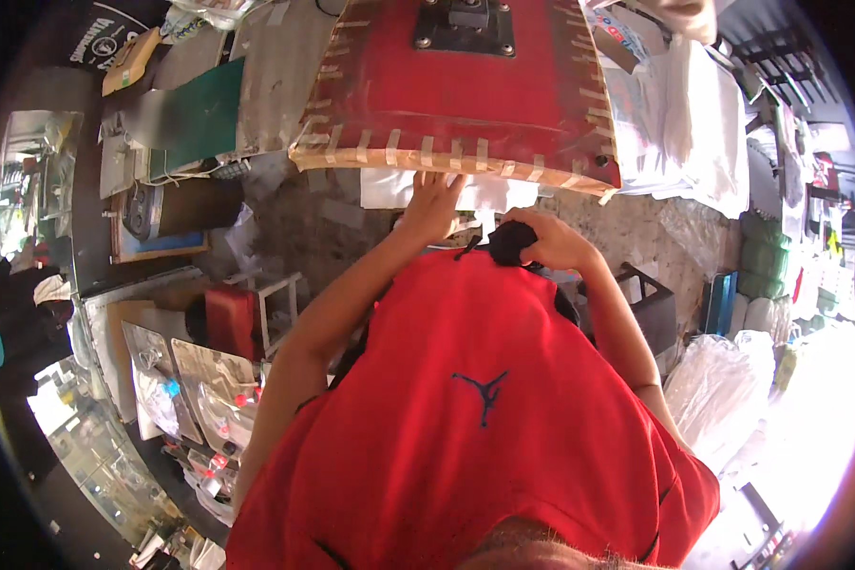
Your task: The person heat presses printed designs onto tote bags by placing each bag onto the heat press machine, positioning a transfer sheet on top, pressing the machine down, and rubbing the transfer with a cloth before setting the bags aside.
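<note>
Left hand [434, 204] flat, fingers spread, pinning the white fabric sheet [389, 188] under the raised red heat-press platen [465, 81]. Right hand [551, 239] curled around a small black cloth wad [511, 242], kept clear.

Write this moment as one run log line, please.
left hand: flat on white cloth | right hand: holds black object | red press plate: raised above
</note>
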`<state>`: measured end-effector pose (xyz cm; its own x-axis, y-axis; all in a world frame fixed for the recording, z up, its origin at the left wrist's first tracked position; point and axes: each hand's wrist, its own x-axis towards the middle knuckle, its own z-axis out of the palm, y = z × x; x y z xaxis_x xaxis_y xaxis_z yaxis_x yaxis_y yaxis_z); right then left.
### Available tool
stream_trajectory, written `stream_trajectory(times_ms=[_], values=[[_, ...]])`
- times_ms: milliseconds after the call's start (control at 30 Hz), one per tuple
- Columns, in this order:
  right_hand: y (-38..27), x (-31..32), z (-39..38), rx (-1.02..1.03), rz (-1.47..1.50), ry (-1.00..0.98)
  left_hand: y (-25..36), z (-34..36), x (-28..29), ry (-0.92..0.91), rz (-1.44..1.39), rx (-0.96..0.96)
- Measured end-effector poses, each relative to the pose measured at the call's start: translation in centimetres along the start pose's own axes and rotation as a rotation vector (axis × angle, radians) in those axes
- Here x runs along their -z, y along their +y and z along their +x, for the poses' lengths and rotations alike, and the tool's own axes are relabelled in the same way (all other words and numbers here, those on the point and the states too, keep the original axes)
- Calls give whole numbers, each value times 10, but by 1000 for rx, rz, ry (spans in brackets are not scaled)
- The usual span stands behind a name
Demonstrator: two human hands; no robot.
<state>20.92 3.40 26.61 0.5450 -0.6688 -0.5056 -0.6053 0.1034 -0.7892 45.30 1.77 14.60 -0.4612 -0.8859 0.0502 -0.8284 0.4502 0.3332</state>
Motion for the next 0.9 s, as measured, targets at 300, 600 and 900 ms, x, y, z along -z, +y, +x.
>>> stream_trajectory(times_ms=[300,600,900], values=[[-2,-22,16,217,98,158,-4,6,19,-11,-167,-15],[-38,-26,73,261,233,459,-13,7,10,190,-384,-106],[-16,-6,140,522,-569,860,-27,-2,12,-30,-346,-118]])
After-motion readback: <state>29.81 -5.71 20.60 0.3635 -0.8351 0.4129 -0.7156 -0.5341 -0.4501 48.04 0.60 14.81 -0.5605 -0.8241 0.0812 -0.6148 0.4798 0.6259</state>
